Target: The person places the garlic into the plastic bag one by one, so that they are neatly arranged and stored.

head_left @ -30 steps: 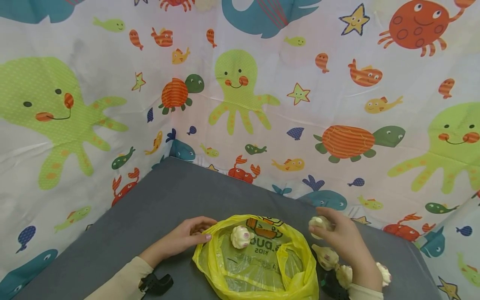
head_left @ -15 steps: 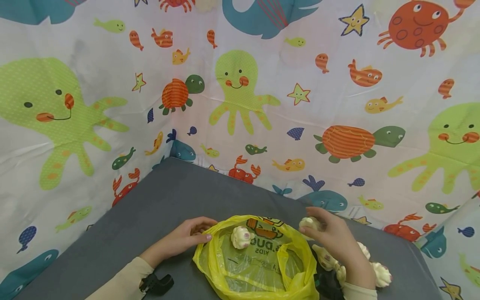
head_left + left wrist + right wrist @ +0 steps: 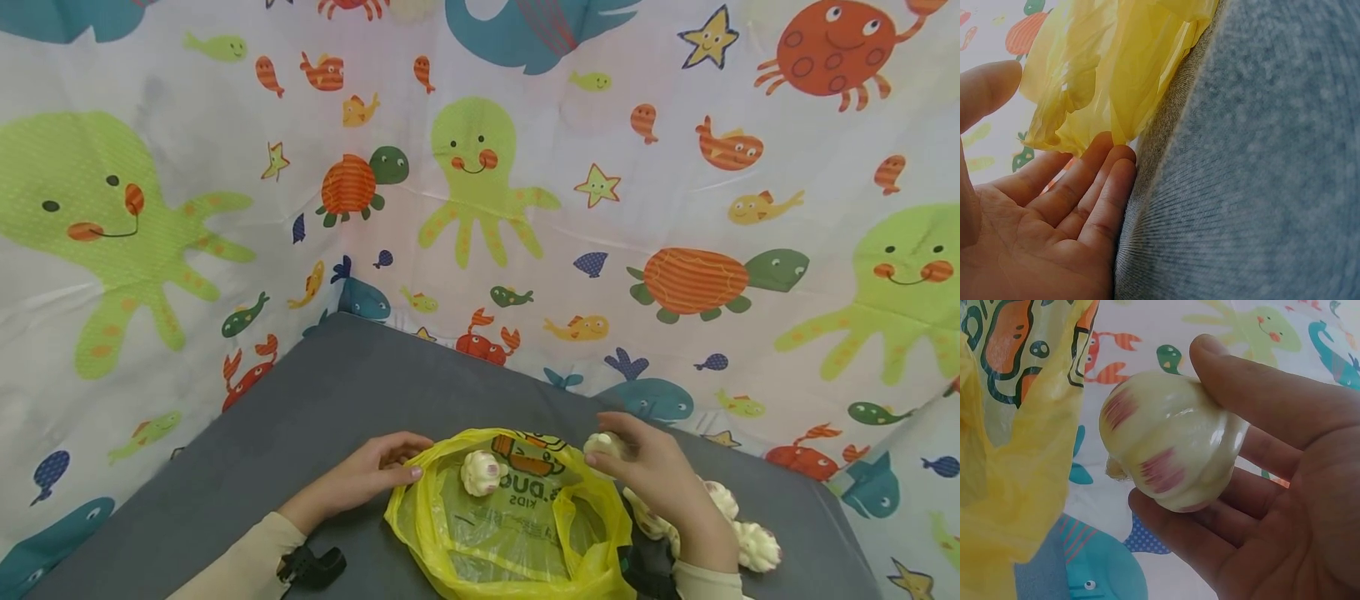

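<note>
A yellow plastic bag (image 3: 507,568) with its mouth spread stands on the grey table, and one garlic bulb (image 3: 482,473) lies inside. At the bag's left rim is my left hand (image 3: 375,468); in the left wrist view its fingers (image 3: 1094,194) extend to the yellow plastic, thumb held apart. My right hand (image 3: 654,468) holds another garlic bulb (image 3: 1169,440), cream with purplish patches, between thumb and fingertips. That bulb is close beside the bag's right rim, above the table. Loose garlic bulbs (image 3: 757,547) lie under and beside the right forearm, some partly hidden.
The grey table (image 3: 390,387) reaches back to a corner of white curtain (image 3: 517,192) printed with sea animals. Black wrist straps (image 3: 315,568) sit at both wrists. Blue ribbed cloth (image 3: 1266,150) fills the right of the left wrist view.
My right hand has moved left with its garlic bulb, from over the loose bulbs to the bag's right rim. More loose bulbs show behind the forearm. The left hand stays put.
</note>
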Tool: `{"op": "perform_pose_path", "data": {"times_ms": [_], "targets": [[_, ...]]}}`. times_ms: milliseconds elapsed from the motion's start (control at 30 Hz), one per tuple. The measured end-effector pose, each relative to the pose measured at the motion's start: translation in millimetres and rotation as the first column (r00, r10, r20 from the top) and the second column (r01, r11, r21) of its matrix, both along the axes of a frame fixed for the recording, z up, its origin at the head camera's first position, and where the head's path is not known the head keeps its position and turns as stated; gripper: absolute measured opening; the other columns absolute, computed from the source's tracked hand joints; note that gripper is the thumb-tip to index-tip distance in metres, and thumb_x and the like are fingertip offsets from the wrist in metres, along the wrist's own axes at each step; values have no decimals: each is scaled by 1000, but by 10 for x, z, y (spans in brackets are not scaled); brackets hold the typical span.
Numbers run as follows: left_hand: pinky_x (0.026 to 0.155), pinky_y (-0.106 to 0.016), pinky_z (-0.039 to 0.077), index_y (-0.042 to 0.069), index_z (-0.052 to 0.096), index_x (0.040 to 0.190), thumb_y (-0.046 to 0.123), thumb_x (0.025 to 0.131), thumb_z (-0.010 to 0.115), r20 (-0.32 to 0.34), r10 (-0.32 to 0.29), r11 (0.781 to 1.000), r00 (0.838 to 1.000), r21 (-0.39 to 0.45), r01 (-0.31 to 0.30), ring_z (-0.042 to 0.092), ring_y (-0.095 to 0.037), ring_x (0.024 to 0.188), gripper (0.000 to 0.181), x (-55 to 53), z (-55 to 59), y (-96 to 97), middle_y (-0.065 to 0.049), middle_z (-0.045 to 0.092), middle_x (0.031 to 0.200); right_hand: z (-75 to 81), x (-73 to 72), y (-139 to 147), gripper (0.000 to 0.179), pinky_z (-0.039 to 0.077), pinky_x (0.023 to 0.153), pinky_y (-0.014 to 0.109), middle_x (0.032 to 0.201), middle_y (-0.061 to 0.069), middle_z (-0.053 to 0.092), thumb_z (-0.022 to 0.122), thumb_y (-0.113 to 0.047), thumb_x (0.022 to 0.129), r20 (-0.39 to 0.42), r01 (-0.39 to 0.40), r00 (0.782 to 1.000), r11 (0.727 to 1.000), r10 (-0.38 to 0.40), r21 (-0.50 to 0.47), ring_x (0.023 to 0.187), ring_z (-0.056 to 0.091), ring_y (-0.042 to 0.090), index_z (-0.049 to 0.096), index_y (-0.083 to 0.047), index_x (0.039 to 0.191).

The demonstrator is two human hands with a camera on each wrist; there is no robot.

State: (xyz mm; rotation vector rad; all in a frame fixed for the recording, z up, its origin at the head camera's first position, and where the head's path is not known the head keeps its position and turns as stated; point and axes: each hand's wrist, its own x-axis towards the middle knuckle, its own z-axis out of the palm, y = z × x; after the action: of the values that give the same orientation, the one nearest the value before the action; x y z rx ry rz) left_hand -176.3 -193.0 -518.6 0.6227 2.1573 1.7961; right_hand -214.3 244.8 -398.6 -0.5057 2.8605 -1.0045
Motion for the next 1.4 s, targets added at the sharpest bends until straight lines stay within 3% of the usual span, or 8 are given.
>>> {"op": "perform_pose_path", "data": {"times_ms": [633, 1000, 1400], "targets": [[99, -33, 57, 1, 53, 158, 24, 115, 60, 5, -5, 1000, 1000, -22, 6, 60, -38, 136, 50, 7, 38, -8, -20, 60, 152, -57, 13, -175, 57, 55, 104, 58, 143, 2, 70, 86, -42, 97, 60, -57, 996, 997, 60, -53, 127, 67, 31, 68, -22, 147], [100, -34, 57, 0, 53, 158, 22, 114, 61, 9, -8, 1000, 1000, -13, 9, 60, -38, 135, 50, 20, 29, -12, -21, 60, 152, -111, 27, -297, 55, 56, 103, 54, 141, 6, 70, 87, -40, 96, 74, -117, 989, 987, 126, -111, 125, 68, 28, 69, -21, 145], [100, -32, 56, 1, 54, 157, 22, 114, 62, 11, -2, 1000, 1000, -6, 2, 59, -38, 136, 49, 13, 50, -2, -20, 60, 152, -173, -22, -433, 59, 60, 84, 35, 137, 9, 72, 87, -39, 96, 85, -206, 973, 972, 216, -111, 111, 71, 22, 68, -16, 147]]}}
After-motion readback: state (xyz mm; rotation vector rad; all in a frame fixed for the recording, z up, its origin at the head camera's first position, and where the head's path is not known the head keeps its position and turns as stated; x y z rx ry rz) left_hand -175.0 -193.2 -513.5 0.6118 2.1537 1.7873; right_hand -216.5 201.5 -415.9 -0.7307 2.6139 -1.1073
